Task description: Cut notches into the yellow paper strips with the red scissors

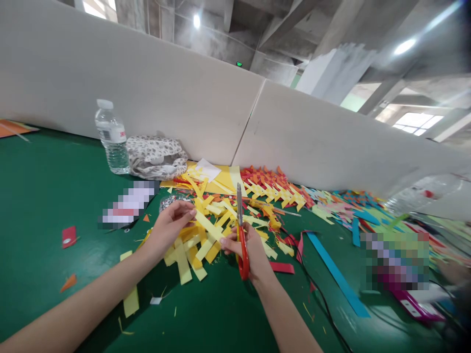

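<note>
While the left hand and right hand pinch a yellow strip slanting down rightward, scissors point away.

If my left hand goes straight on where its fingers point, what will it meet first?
The left hand would first meet the pale yellow strip at its fingertips; beyond, perhaps other yellow strips, but depth is unclear.

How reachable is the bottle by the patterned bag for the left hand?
Probably yes: nothing tall stands before the bottle, though the left hand must likely drop its yellow strip first.
</note>
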Motion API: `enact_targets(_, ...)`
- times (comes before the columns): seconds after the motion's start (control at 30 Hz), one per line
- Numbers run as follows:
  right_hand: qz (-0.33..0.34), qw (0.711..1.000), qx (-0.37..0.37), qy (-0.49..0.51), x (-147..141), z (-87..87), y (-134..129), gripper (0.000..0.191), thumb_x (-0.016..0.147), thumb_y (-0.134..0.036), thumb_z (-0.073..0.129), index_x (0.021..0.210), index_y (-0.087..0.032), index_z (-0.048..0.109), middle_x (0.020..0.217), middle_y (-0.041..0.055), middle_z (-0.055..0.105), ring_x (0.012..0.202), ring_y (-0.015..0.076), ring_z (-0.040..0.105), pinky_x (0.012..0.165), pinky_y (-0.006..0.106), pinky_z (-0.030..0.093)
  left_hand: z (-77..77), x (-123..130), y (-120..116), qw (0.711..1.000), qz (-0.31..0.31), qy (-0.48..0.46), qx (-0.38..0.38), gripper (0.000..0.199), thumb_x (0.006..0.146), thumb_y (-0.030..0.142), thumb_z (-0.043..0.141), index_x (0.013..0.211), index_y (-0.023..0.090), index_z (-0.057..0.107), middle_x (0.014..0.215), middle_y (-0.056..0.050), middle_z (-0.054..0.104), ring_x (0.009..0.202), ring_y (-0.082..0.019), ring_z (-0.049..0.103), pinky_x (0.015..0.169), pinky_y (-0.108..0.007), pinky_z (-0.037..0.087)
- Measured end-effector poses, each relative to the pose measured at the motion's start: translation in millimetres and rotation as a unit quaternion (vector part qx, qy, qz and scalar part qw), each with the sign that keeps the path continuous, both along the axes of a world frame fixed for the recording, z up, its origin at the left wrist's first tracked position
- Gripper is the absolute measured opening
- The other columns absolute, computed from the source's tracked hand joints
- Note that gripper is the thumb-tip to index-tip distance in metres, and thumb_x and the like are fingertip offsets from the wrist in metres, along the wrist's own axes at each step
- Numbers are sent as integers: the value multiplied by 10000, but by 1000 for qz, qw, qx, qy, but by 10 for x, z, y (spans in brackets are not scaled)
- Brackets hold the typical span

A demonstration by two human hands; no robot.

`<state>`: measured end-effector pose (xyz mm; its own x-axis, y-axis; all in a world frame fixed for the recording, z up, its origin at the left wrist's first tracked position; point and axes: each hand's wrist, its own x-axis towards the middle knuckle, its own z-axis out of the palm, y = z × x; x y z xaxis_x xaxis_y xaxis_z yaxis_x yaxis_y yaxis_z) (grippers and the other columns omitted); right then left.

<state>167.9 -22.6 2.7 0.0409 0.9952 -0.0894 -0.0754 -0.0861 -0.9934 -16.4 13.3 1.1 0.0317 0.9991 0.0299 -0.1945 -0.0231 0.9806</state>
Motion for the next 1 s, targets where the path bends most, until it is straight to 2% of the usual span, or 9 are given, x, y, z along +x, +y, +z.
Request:
enact_targets(0.17,-18,999,26,10,-4,-14,6,467,497,-183,752,768,-208,373,527,-77,571,505,142,593,474,245,474,64,4,-21,998,0,-53,-23,266,642,334,644,870,202,606,766,-4,597,748,-140,584,713,-297,503)
enact_targets(0.3,-38,997,64,32,0,-16,12,461,502,-200,754,763,-213,375,536,-83,561,508,137,589,505,267,489,106,49,-70,990,-23,-121,-72,311,652,322,645,936,206,594,877,-40,630,844,-169,599,742,-291,493)
enact_targets(0.4,-48,994,84,45,-5,-25,14,455,505,-197,755,764,-215,381,560,-80,568,508,126,580,513,269,491,65,121,-133,984,-81,-115,-110,356,606,266,694,937,207,579,892,-53,654,862,-176,605,725,-271,488)
enact_targets(0.5,-54,992,101,45,-30,-50,6,448,503,-184,756,768,-215,397,570,-81,564,518,114,570,539,271,493,17,190,-204,979,-164,-62,-105,226,613,283,685,796,176,606,792,-33,655,750,-147,619,676,-241,477)
enact_targets(0.57,-58,992,109,37,-57,-75,-7,440,505,-181,754,770,-215,405,570,-83,556,516,107,559,554,271,488,11,217,-242,976,-193,-39,-96,174,646,311,652,727,168,598,732,-20,643,705,-129,608,652,-231,471)
enact_targets(0.77,-50,991,124,18,-116,-136,-53,418,534,-183,738,780,-225,403,585,-83,548,540,107,554,576,269,475,55,243,-285,979,-184,-10,-83,189,626,311,661,740,187,575,738,8,610,687,-125,588,576,-216,466)
enact_targets(1.0,-45,993,105,24,-136,-78,-58,416,512,-175,740,751,-224,402,595,-81,540,568,119,570,586,278,484,4,247,-264,980,-185,17,-68,173,693,339,595,699,166,581,693,-3,606,698,-128,583,618,-227,464)
